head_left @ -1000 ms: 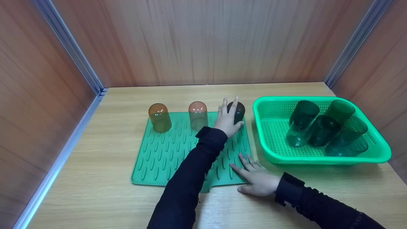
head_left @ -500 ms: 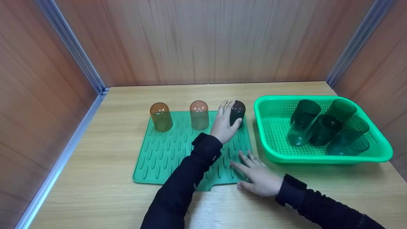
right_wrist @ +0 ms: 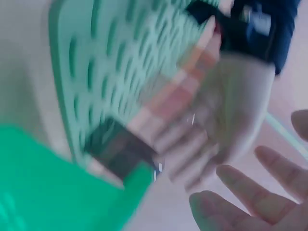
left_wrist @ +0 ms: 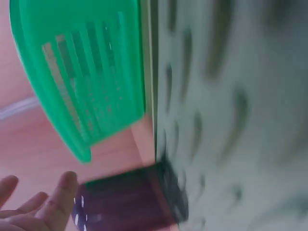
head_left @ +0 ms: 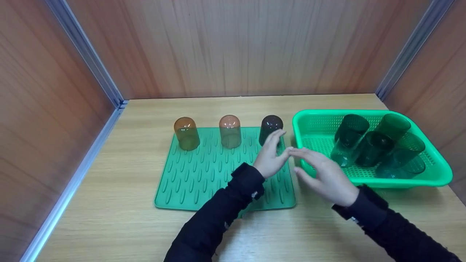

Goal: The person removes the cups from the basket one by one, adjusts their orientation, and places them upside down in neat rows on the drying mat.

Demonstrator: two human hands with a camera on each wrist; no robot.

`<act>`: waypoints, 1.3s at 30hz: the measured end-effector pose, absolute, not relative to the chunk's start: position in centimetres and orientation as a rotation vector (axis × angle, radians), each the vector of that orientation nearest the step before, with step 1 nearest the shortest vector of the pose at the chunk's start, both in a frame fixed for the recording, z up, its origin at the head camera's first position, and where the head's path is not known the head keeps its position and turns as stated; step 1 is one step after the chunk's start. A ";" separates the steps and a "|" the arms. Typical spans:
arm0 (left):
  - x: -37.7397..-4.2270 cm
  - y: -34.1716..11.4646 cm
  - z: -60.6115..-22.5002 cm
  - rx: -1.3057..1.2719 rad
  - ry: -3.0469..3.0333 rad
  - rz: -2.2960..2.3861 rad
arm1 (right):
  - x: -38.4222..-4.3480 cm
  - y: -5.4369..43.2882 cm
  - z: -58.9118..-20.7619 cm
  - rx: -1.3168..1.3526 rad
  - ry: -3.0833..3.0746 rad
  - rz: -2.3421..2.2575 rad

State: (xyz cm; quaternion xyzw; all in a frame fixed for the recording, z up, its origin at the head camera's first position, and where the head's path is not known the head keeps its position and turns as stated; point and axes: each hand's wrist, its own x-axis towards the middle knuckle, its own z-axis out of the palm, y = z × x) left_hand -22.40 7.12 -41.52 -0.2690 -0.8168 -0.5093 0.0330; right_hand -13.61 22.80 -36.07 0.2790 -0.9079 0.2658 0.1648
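Observation:
Three upside-down cups stand along the far edge of a green ridged mat (head_left: 204, 182): an amber one (head_left: 187, 134), a pink one (head_left: 230, 133) and a dark purple one (head_left: 271, 127). My left hand (head_left: 271, 158) hangs just in front of the dark purple cup, fingers extended and holding nothing. In the left wrist view that cup (left_wrist: 127, 199) appears beside my fingertips. My right hand (head_left: 329, 178) is raised at the near left corner of the green basket (head_left: 378, 182), its fingers stretched toward my left hand. Their fingertips overlap in the head view.
Inside the basket, at its right half, several dark or greenish see-through cups (head_left: 376, 145) lie leaning on one another. A wooden back panel (head_left: 236, 47) and side panels with metal strips (head_left: 93, 63) enclose the tabletop (head_left: 109, 189).
My left hand has come away from the dark purple cup, toward me and slightly right. My right hand has lifted off the mat's near right corner and moved up and right toward the basket.

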 end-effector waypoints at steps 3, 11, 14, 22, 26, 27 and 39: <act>-21.6 8.1 -42.2 -0.826 -2.637 -1.534 | -14.3 24.1 -35.0 0.723 -2.553 0.678; -20.1 10.6 -43.3 -0.630 -2.820 -1.746 | -16.7 27.7 -33.5 0.538 -2.521 0.517; -20.0 11.4 -43.4 -0.577 -2.737 -1.916 | -17.6 28.8 -33.5 0.445 -2.522 0.468; -20.3 12.9 -43.7 -0.580 -2.556 -2.206 | -19.2 31.2 -34.0 0.287 -2.652 0.380; -19.9 13.4 -43.9 -0.559 -2.542 -2.277 | -19.9 32.1 -34.1 0.212 -2.746 0.347; -19.9 13.5 -43.9 -0.550 -2.536 -2.287 | -20.0 32.3 -34.2 0.202 -2.761 0.337; -19.5 13.7 -44.1 -0.527 -2.504 -2.295 | -21.1 33.3 -34.3 0.182 -3.118 0.244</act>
